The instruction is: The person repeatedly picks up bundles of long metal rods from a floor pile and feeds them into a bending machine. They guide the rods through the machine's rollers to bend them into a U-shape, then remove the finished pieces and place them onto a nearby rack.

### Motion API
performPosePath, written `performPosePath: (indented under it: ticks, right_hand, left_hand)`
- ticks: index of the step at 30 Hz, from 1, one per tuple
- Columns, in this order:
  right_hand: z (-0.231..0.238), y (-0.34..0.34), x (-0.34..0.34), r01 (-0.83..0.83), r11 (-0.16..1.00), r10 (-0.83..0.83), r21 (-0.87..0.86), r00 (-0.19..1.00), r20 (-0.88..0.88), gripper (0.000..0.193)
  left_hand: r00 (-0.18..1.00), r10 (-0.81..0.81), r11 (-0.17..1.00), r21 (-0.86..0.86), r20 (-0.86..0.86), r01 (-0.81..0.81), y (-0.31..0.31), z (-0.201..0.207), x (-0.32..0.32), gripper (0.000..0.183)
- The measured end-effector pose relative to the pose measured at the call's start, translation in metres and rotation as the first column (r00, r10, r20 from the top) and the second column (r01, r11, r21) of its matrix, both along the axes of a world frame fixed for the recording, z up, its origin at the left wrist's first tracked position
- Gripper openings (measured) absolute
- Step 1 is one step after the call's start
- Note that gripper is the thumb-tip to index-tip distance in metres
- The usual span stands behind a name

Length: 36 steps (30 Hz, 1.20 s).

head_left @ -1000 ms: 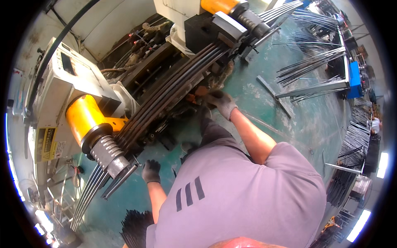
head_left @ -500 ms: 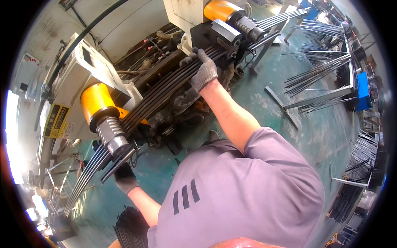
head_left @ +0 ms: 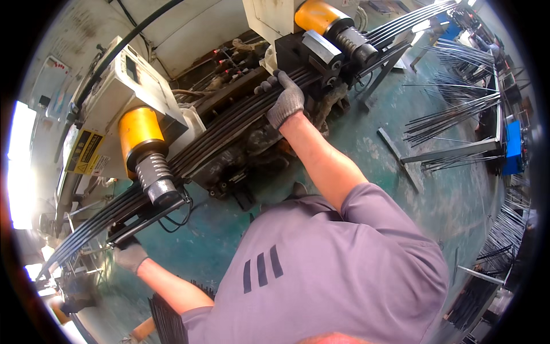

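Several long dark metal rods (head_left: 229, 126) lie side by side through a machine with two orange cylinders. My right hand (head_left: 286, 103), in a grey glove, closes over the rods near the right cylinder (head_left: 321, 16), one finger stretched along them. Gloved too, my left hand (head_left: 130, 255) is at the outer end of a narrow bar (head_left: 152, 222), under the rods' left stretch. Its fingers are dark and largely hidden, so its grip does not show. The left orange cylinder (head_left: 140, 126), with a ribbed black spindle (head_left: 156, 178), stands between my hands.
Bundles of rods (head_left: 452, 117) rest on a rack at the right, beside a blue box (head_left: 513, 146). A grey metal frame (head_left: 452, 150) stands on the green floor. More dark rods (head_left: 169, 315) stand by my left elbow. A hose (head_left: 123, 40) arches over the machine's left part.
My left hand has moved outward to the left. The rods' left ends now lie higher and farther left in the picture. My right hand stays on the rods; the view has shifted slightly.
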State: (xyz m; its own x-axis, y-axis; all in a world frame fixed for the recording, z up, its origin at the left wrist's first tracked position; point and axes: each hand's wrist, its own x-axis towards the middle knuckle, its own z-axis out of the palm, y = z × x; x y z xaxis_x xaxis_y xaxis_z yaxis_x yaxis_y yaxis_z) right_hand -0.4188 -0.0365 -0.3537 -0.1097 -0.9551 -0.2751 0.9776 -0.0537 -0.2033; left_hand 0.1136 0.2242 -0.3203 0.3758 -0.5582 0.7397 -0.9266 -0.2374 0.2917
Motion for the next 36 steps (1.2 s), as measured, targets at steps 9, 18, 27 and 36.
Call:
performPosePath:
  ticks: [9, 18, 27, 36]
  right_hand:
    - [0.005, 0.003, 0.0, 0.001, 1.0, -0.002, 0.012, 1.0, 0.012, 0.011]
    - [0.003, 0.002, -0.001, 0.005, 1.0, -0.005, 0.004, 1.0, 0.03, 0.01]
    - [0.003, 0.002, -0.004, 0.004, 1.0, -0.005, 0.016, 1.0, 0.024, 0.01]
    - [0.005, 0.003, -0.001, -0.002, 1.0, 0.002, 0.015, 1.0, 0.012, 0.01]
  left_hand:
    - [0.978, 0.193, 0.98, 0.025, 0.082, -0.195, 0.003, 0.118, 0.01, 0.039]
    - [0.993, -0.116, 0.993, -0.032, -0.036, 0.115, -0.056, 0.275, 0.019, 0.044]
    - [0.571, -0.49, 0.863, -0.275, -0.658, 0.423, -0.135, 0.313, -0.161, 0.044]
    - [0.786, -0.519, 0.846, -0.07, -0.337, 0.529, -0.144, 0.315, -0.163, 0.037]
